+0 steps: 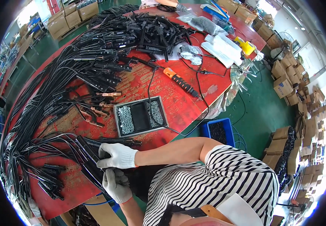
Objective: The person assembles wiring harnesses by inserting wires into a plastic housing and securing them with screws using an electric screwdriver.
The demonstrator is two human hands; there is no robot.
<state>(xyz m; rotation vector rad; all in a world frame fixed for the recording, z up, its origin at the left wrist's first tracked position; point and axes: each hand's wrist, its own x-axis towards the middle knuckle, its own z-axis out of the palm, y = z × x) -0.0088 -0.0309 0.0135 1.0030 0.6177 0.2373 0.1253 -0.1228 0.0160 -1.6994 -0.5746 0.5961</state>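
Observation:
My right hand [116, 155], in a white glove, is closed on a slim black bar-shaped part with a cable [84, 147] at the table's near edge. Just below it my left hand [116, 185], in a glove with greyish fingers, is curled beside the same parts. Its fingertips and what they grip are partly hidden. More black cabled parts [91, 175] lie under and beside the hands. Close to the right hand is a divided tray [142, 126] with silver screws in its two side sections. An orange and black electric screwdriver [180, 81] lies beyond it.
Long bundled black cables [27, 124] cover the table's left side. Black parts [159, 32] are heaped at the back, near clear bags [202, 24] and a yellow tool [245, 46]. A blue bin [220, 132] stands on the floor. Another person's hand [180, 6] is at the far edge.

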